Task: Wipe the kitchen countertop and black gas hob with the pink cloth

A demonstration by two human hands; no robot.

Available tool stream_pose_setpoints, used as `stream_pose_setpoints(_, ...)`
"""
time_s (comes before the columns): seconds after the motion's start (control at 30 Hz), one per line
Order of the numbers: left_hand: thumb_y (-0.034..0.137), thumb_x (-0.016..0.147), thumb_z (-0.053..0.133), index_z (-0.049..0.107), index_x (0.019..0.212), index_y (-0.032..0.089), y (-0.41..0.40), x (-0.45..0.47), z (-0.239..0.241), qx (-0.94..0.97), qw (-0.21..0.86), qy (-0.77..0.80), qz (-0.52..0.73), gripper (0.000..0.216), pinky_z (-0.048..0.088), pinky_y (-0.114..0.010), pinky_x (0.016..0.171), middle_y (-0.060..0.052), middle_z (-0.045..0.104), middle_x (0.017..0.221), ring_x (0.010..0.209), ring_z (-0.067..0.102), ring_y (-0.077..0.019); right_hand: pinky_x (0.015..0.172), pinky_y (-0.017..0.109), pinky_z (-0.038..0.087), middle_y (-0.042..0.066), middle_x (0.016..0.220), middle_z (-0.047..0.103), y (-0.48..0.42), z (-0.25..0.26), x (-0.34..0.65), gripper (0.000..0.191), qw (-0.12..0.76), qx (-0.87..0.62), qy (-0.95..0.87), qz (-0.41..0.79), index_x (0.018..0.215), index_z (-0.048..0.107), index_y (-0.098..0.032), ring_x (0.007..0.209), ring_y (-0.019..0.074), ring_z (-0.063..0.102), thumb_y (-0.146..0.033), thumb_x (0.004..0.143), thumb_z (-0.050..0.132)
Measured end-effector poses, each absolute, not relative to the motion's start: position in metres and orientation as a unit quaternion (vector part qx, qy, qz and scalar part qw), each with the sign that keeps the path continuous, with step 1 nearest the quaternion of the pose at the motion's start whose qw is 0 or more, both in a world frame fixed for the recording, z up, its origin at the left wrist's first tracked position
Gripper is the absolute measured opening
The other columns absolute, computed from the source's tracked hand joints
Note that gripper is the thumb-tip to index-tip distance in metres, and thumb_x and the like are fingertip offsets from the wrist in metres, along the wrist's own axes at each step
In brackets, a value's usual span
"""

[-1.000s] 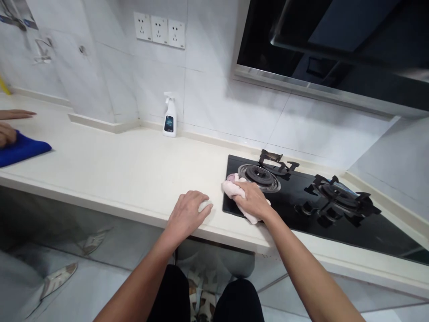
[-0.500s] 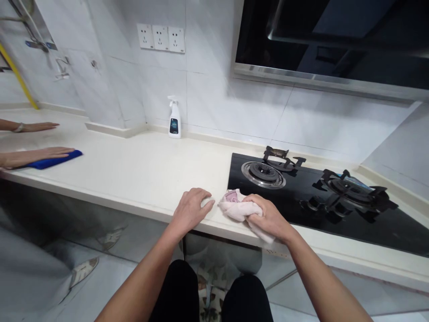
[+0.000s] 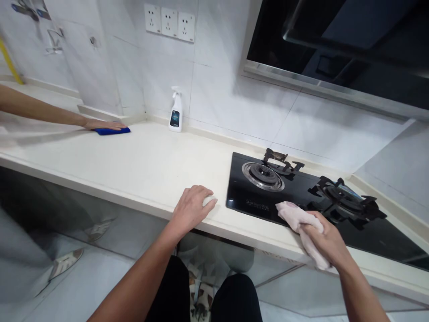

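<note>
My right hand (image 3: 326, 243) is closed on a pale pink cloth (image 3: 295, 217), pressing it onto the front edge of the black glass gas hob (image 3: 288, 199). The cloth lies in front of the gap between the left burner (image 3: 263, 174) and the right burner (image 3: 346, 199). My left hand (image 3: 192, 208) rests on the cream countertop (image 3: 140, 165) near its front edge, just left of the hob, with the fingers curled loosely and nothing in them that I can see.
A white spray bottle (image 3: 176, 112) stands against the tiled wall. At the far left another person's hand (image 3: 102, 125) presses a blue cloth (image 3: 112, 131) onto the counter. A dark range hood (image 3: 335, 49) hangs above the hob. Three wall sockets (image 3: 169, 20) sit high up.
My right hand has slid the pink cloth to the right along the hob's front edge. The other person's hand with the blue cloth moved farther along the counter toward the wall. My left hand stayed put.
</note>
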State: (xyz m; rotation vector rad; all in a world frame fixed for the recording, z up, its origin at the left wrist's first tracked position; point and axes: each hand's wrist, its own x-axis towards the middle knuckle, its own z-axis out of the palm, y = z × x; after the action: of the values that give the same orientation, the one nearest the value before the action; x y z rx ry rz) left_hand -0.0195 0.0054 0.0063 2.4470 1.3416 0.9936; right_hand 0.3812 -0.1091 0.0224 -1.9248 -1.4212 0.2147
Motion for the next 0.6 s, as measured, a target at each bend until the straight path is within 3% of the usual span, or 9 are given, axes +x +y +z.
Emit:
stream_pose_setpoints(0.33, 0.050, 0.109, 0.036, 0.070, 0.116, 0.023, 0.009, -0.023, 0.011, 0.796, 0.163, 0.440, 0.382, 0.044, 0.047, -0.043, 0.105, -0.007, 0.073, 0.124, 0.120, 0.065, -0.0251, 0.100, 0.040, 0.043, 0.007, 0.122, 0.068, -0.029, 0.039, 0.214, 0.038, 0.266, -0.577, -0.765, 0.105, 0.113, 0.068, -0.024, 0.109, 0.0260, 0.055, -0.029, 0.077, 0.059)
stream_pose_setpoints(0.5, 0.055, 0.107, 0.031, 0.070, 0.120, 0.023, 0.014, -0.027, 0.010, 0.755, 0.201, 0.460, 0.421, 0.052, 0.051, -0.040, 0.105, -0.007, 0.075, 0.124, 0.119, 0.067, -0.0246, 0.086, 0.033, 0.043, 0.003, 0.096, 0.066, -0.029, 0.044, 0.174, 0.028, 0.257, -0.525, -0.793, 0.169, 0.102, 0.069, -0.024, 0.101, 0.0238, 0.055, -0.025, 0.075, 0.063)
stream_pose_setpoints(0.6, 0.057, 0.106, 0.031, 0.071, 0.122, 0.022, 0.018, -0.029, 0.010, 0.746, 0.211, 0.462, 0.431, 0.055, 0.050, -0.040, 0.109, -0.007, 0.075, 0.125, 0.120, 0.068, -0.0248, 0.081, 0.031, 0.042, 0.001, 0.090, 0.064, -0.035, 0.046, 0.167, 0.028, 0.269, -0.513, -0.793, 0.190, 0.099, 0.069, -0.024, 0.094, 0.0212, 0.057, -0.023, 0.072, 0.062)
